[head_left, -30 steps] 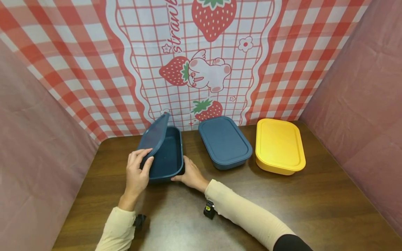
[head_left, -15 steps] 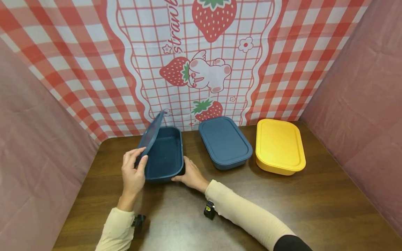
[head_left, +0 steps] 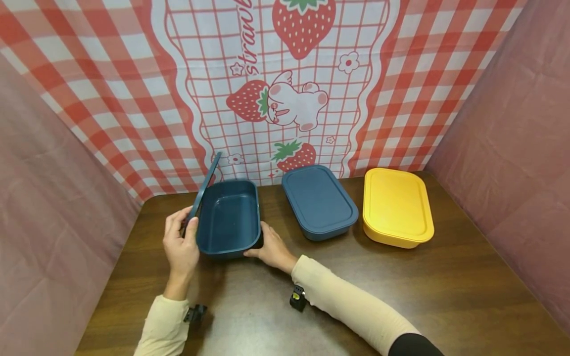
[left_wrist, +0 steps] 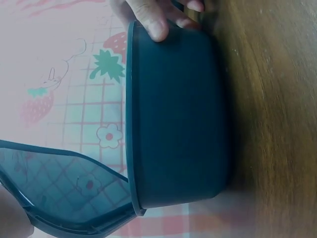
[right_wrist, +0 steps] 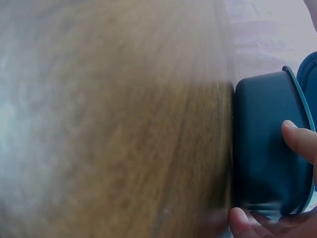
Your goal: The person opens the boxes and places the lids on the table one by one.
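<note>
Overall, a large red-and-white checked fabric cloth with printed strawberries (head_left: pixel 347 113) hangs behind the open dark-blue rectangular plastic-looking box (head_left: pixel 231 225), and plain pink fabric curtains (head_left: pixel 53 198) close off the sides, well to the left and right of the box. A brown wood-grain table (head_left: pixel 427 287) carries the box, its bare top stretching out in front of it and reflecting light.

To the right of the open box, well apart, lies a yellow rectangular lidded box (head_left: pixel 398 207); between the two, nearer the open one, is a blue rectangular lidded box (head_left: pixel 319 201).

A thin blue rectangular lid (head_left: pixel 206 184) stands steeply tilted along the left rim of the open box, apparently touching it in the left wrist view. Its long axis runs away from the left hand (head_left: pixel 181 242) toward the cloth. That hand, much the nearer, pinches the lid's near end between thumb and fingers, at the box's left side. The right hand (head_left: pixel 269 247) grips the box at its near right corner, thumb along the front wall, across the box from the lid.
</note>
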`<control>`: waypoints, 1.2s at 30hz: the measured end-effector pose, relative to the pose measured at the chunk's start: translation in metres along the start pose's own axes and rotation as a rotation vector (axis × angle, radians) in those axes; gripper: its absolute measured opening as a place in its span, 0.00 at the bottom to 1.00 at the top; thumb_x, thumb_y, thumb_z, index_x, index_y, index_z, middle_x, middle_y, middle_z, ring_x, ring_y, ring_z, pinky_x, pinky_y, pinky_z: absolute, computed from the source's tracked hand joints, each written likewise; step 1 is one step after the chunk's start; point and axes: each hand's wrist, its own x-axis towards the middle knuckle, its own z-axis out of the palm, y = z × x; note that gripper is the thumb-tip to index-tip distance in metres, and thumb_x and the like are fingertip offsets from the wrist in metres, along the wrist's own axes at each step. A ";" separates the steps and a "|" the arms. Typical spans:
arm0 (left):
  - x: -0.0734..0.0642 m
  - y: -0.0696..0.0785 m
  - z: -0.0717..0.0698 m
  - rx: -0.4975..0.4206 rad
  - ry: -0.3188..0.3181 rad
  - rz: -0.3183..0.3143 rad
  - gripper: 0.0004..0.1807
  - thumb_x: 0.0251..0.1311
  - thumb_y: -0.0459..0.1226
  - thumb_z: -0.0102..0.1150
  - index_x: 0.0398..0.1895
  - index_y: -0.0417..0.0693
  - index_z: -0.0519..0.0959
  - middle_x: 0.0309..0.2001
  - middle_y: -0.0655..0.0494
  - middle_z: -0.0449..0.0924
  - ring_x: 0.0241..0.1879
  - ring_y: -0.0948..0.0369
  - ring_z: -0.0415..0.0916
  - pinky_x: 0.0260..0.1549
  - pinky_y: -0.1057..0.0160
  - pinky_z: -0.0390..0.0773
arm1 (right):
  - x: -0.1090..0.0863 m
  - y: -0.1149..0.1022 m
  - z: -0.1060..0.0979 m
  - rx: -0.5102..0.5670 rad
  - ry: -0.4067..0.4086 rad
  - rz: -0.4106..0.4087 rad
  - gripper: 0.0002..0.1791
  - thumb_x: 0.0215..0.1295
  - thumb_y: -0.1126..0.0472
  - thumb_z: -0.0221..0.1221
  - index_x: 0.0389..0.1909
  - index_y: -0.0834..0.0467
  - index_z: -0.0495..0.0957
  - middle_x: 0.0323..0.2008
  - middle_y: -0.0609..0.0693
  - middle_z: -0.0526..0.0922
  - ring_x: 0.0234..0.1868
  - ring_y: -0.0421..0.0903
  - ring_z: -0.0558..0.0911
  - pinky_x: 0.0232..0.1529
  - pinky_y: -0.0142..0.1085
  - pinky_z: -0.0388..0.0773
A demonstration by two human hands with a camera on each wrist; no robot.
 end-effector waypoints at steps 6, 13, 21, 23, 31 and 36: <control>0.001 -0.001 -0.003 -0.062 0.050 -0.043 0.12 0.60 0.20 0.55 0.47 0.22 0.77 0.41 0.71 0.73 0.40 0.73 0.72 0.41 0.79 0.72 | 0.000 0.000 -0.001 -0.006 0.001 -0.010 0.55 0.47 0.49 0.75 0.71 0.66 0.57 0.67 0.64 0.67 0.68 0.60 0.68 0.67 0.50 0.66; 0.002 0.002 -0.004 -0.140 0.110 -0.084 0.12 0.62 0.23 0.55 0.47 0.22 0.77 0.41 0.66 0.74 0.39 0.71 0.73 0.40 0.78 0.73 | 0.000 0.001 -0.002 0.004 -0.015 -0.003 0.55 0.49 0.47 0.74 0.72 0.64 0.56 0.68 0.63 0.66 0.69 0.59 0.67 0.68 0.50 0.66; 0.004 0.003 -0.007 -0.218 0.173 -0.152 0.12 0.63 0.25 0.55 0.48 0.26 0.79 0.41 0.62 0.75 0.39 0.71 0.76 0.42 0.78 0.75 | -0.003 -0.001 -0.003 0.018 -0.014 -0.001 0.54 0.50 0.47 0.73 0.72 0.65 0.56 0.69 0.63 0.66 0.69 0.59 0.67 0.68 0.51 0.66; 0.004 0.002 -0.008 -0.242 0.192 -0.175 0.12 0.63 0.25 0.55 0.48 0.30 0.80 0.40 0.61 0.75 0.39 0.70 0.77 0.42 0.78 0.74 | -0.004 -0.001 -0.003 0.012 -0.009 -0.011 0.54 0.50 0.46 0.73 0.71 0.65 0.56 0.68 0.64 0.66 0.69 0.60 0.67 0.67 0.52 0.66; 0.005 0.003 -0.012 -0.245 0.256 -0.241 0.11 0.64 0.27 0.56 0.48 0.37 0.82 0.39 0.62 0.75 0.39 0.69 0.77 0.41 0.77 0.74 | -0.005 0.000 -0.002 0.001 -0.002 -0.028 0.53 0.51 0.47 0.72 0.71 0.66 0.57 0.68 0.63 0.67 0.69 0.60 0.68 0.68 0.51 0.66; 0.007 0.003 -0.014 -0.276 0.304 -0.251 0.11 0.63 0.26 0.57 0.46 0.39 0.83 0.38 0.61 0.75 0.37 0.70 0.78 0.40 0.76 0.75 | -0.003 0.001 -0.002 0.004 -0.012 -0.013 0.53 0.51 0.46 0.72 0.72 0.64 0.56 0.69 0.61 0.66 0.70 0.58 0.67 0.68 0.50 0.65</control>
